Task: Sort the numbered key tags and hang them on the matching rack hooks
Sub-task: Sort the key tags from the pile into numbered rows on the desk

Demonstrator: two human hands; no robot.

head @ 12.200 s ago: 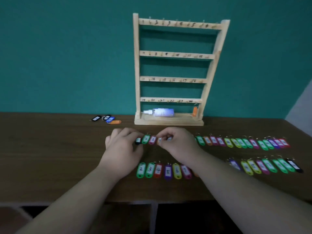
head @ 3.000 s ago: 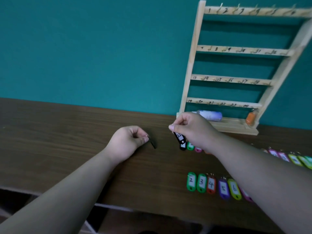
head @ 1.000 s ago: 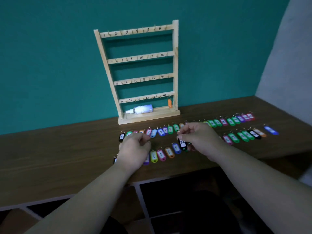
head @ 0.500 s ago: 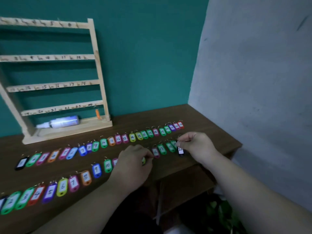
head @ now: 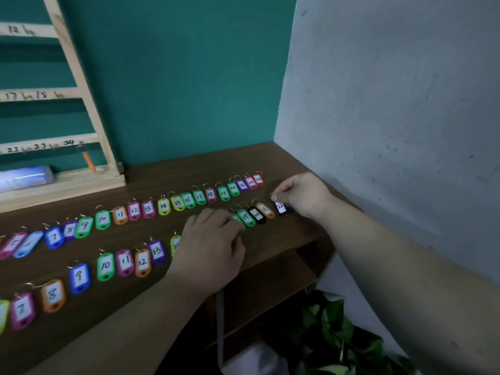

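Observation:
Two rows of coloured numbered key tags lie on the brown table [head: 273, 163]. The far row [head: 163, 205] runs up to a red tag 23 [head: 258, 180]. The near row [head: 124, 262] ends with a green 19, a black 20 [head: 257, 214] and an orange 21 [head: 266, 210]. My right hand [head: 303, 194] pinches the ring of a black tag 22 [head: 280, 207] just right of the orange 21. My left hand [head: 213, 246] rests on the near row with curled fingers, hiding several tags; whether it holds one is hidden. The wooden rack [head: 81, 85] stands at the back left.
On the rack's base lie a white bottle [head: 25, 177] and an orange tag [head: 89, 161] hanging under hook 24. A grey wall [head: 392, 104] closes the table's right end. Below the table edge are a shelf [head: 270, 288] and green plant leaves [head: 332, 334].
The view has swung right along the rows. My right hand carried the black tag 22 to the right end of the near row; my left hand followed along that row.

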